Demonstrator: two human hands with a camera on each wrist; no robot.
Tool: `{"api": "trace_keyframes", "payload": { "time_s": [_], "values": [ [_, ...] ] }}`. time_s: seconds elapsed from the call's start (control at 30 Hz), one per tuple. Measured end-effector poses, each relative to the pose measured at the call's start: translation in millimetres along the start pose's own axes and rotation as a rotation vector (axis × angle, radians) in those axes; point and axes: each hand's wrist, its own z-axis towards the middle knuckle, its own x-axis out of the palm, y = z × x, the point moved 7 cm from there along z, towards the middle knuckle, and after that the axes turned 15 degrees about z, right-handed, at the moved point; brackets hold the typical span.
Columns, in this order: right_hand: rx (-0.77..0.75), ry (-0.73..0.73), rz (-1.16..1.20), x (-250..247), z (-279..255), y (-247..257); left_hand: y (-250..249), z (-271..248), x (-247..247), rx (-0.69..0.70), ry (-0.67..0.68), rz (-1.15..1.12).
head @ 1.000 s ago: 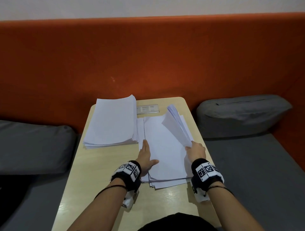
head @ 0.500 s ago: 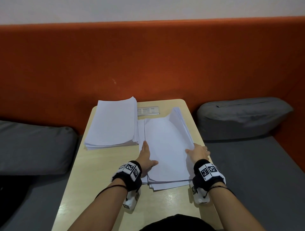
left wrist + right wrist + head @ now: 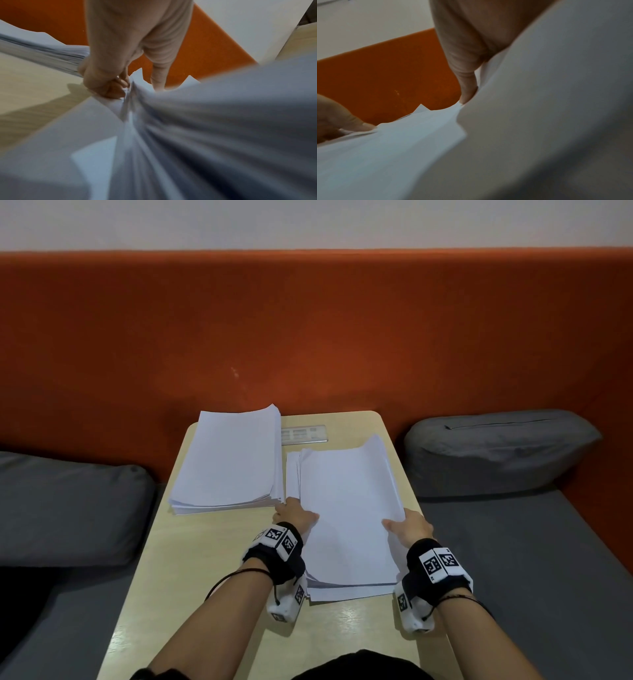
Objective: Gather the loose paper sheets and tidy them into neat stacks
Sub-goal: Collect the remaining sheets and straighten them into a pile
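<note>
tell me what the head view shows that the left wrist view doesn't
Only the head view shows the whole table, the right hand at the loose pile's right edge, two grey cushions and a clear plate at the far edge. Only the left wrist view shows the left hand's fingers curled under the fanned sheet edges, thumb on top. Both show the left hand, the loose pile, the neat stack and the orange backrest.
</note>
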Motion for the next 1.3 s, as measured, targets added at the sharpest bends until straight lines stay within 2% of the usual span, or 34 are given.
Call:
{"api": "trace_keyframes", "payload": {
  "time_s": [0.07,0.17,0.23,0.3,0.47,0.53,0.6,0.73,0.87,0.93,0.97,1.07,1.13,1.2,1.3],
  "values": [
    [-0.004,0.002,0.012,0,1,-1,-2,2,0,0.010,0.001,-0.069],
    [-0.010,-0.001,0.018,1,3,-1,-7,2,8,0.067,0.041,-0.386],
    [-0.005,0.000,0.017,1,6,-3,-3,4,10,0.052,0.013,-0.479],
    [-0.006,0.002,0.015,2,8,-5,-6,0,10,0.102,-0.013,-0.453],
    [-0.018,-0.004,-0.005,3,10,-6,-29,-25,11,0.429,-0.034,-0.247],
    [-0.012,-0.007,0.011,2,9,-6,-33,-30,10,0.515,-0.046,-0.226],
    [-0.010,-0.016,0.032,2,11,-8,-32,-31,6,0.551,-0.077,-0.258],
    [-0.019,0.000,0.063,5,15,-10,-25,-32,-2,0.518,-0.109,-0.344],
    [-0.033,0.032,0.254,1,15,-10,-32,-46,-32,0.635,-0.151,-0.439],
    [-0.086,0.008,0.365,-9,7,2,-40,-51,-55,0.710,-0.176,-0.489],
    [-0.132,0.024,0.499,-13,-1,14,-43,-53,-66,0.729,-0.188,-0.516],
    [-0.229,0.252,0.935,-19,-35,59,-50,-58,-88,0.767,-0.203,-0.597],
    [-0.305,0.299,1.059,-29,-47,79,-53,-65,-96,0.797,-0.221,-0.620],
    [-0.408,0.223,1.050,-41,-57,95,-54,-73,-104,0.824,-0.278,-0.615],
    [-0.549,0.113,1.059,-51,-73,114,-58,-85,-113,0.869,-0.446,-0.525]
  ]
}}
